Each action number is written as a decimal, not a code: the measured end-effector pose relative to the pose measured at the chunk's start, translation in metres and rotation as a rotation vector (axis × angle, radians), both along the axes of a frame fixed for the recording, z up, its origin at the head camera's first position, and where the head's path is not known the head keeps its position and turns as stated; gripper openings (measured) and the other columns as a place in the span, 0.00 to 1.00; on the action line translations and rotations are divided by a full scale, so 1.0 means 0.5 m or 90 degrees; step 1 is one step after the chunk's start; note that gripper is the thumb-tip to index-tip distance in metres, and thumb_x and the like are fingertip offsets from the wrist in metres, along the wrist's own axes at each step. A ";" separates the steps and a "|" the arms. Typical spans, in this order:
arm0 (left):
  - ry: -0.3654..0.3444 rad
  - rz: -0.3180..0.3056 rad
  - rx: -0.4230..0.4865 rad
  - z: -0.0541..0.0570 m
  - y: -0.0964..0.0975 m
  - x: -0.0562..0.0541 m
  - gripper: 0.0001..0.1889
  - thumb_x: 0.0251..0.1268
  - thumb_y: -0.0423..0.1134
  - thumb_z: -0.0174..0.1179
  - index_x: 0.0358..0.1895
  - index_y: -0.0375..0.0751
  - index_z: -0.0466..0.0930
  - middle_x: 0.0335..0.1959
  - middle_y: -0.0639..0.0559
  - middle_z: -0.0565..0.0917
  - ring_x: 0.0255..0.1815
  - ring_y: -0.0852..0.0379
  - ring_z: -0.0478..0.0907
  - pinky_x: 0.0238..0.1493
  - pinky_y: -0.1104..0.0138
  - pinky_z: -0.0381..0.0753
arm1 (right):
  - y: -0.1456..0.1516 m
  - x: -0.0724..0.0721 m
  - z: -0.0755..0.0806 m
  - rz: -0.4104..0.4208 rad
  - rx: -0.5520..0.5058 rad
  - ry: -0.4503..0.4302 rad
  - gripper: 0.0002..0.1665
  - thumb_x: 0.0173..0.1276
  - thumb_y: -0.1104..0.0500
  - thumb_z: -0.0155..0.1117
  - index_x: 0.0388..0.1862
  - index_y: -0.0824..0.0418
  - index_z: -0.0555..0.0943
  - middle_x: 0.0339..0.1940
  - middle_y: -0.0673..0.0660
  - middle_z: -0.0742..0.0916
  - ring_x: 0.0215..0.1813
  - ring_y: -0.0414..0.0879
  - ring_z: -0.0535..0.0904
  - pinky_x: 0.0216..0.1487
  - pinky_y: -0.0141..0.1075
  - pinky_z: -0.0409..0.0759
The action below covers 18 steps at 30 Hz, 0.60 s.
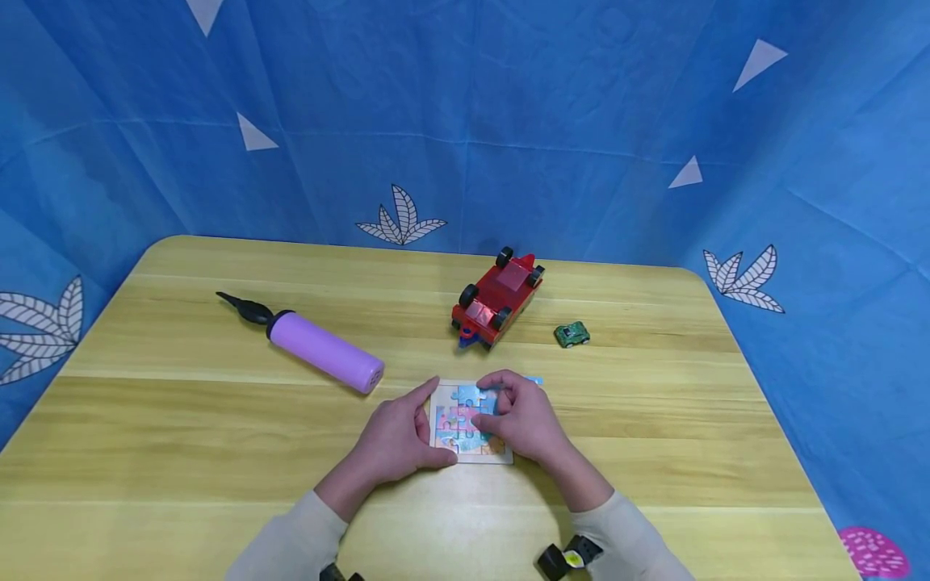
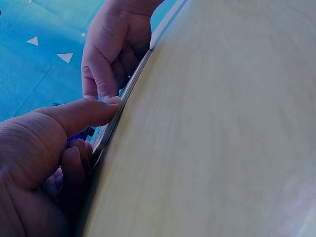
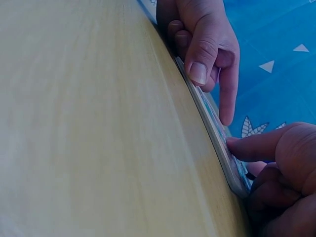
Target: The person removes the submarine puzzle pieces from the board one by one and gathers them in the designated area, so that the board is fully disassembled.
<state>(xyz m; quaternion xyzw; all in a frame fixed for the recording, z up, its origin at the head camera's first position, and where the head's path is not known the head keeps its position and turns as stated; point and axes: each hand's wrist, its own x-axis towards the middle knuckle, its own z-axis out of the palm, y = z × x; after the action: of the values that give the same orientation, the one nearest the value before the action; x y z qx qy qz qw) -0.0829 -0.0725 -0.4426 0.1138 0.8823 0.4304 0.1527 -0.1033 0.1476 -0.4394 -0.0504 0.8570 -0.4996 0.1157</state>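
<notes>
A small square jigsaw puzzle [image 1: 468, 418] in a pale tray lies on the table, with pink and blue pieces in it. My left hand [image 1: 395, 436] grips the tray's left side, index finger at the upper corner and thumb on the lower edge. Over the puzzle's right part, my right hand [image 1: 525, 415] has thumb and index finger bent about a blue puzzle piece [image 1: 488, 400]; its palm covers the pieces below. In the right wrist view the right thumb [image 3: 242, 146] touches the puzzle face, while the left thumb [image 3: 198, 69] is at the tray edge.
Another blue piece [image 1: 535, 380] shows just beyond the right hand. Behind the puzzle, a red toy car [image 1: 501, 294] lies wheels up, with a small green toy car [image 1: 571, 334] to its right. A purple hand pump [image 1: 327, 351] lies left on the wooden table [image 1: 182, 452].
</notes>
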 end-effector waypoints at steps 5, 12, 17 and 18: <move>0.001 0.000 0.003 0.000 0.000 0.000 0.59 0.39 0.48 0.83 0.77 0.37 0.59 0.21 0.57 0.75 0.20 0.60 0.71 0.23 0.65 0.69 | 0.001 0.000 -0.001 -0.005 -0.005 0.003 0.22 0.55 0.66 0.79 0.48 0.58 0.81 0.16 0.50 0.69 0.19 0.44 0.63 0.24 0.36 0.61; -0.003 0.000 0.004 0.001 -0.001 0.000 0.59 0.39 0.48 0.83 0.77 0.37 0.59 0.21 0.56 0.75 0.20 0.60 0.71 0.23 0.66 0.69 | 0.002 0.003 0.000 -0.017 -0.004 0.004 0.18 0.54 0.65 0.81 0.40 0.58 0.82 0.16 0.49 0.69 0.20 0.43 0.63 0.26 0.36 0.63; -0.003 0.001 0.007 0.001 -0.002 -0.001 0.59 0.39 0.47 0.83 0.77 0.37 0.59 0.21 0.56 0.75 0.20 0.60 0.71 0.23 0.66 0.69 | 0.002 0.003 -0.002 -0.024 0.004 0.017 0.18 0.53 0.64 0.81 0.39 0.58 0.82 0.16 0.48 0.69 0.19 0.43 0.62 0.25 0.36 0.63; -0.002 0.000 0.007 0.001 -0.001 -0.001 0.59 0.39 0.47 0.83 0.77 0.36 0.59 0.21 0.56 0.75 0.20 0.60 0.71 0.23 0.66 0.69 | 0.002 0.003 -0.003 -0.023 0.004 0.018 0.18 0.53 0.64 0.81 0.40 0.58 0.82 0.16 0.48 0.69 0.19 0.43 0.62 0.25 0.37 0.63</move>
<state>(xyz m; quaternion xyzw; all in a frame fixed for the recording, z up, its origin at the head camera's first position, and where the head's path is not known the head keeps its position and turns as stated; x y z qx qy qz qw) -0.0833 -0.0732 -0.4419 0.1136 0.8796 0.4357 0.1536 -0.1017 0.1487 -0.4408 -0.0413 0.8609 -0.4982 0.0945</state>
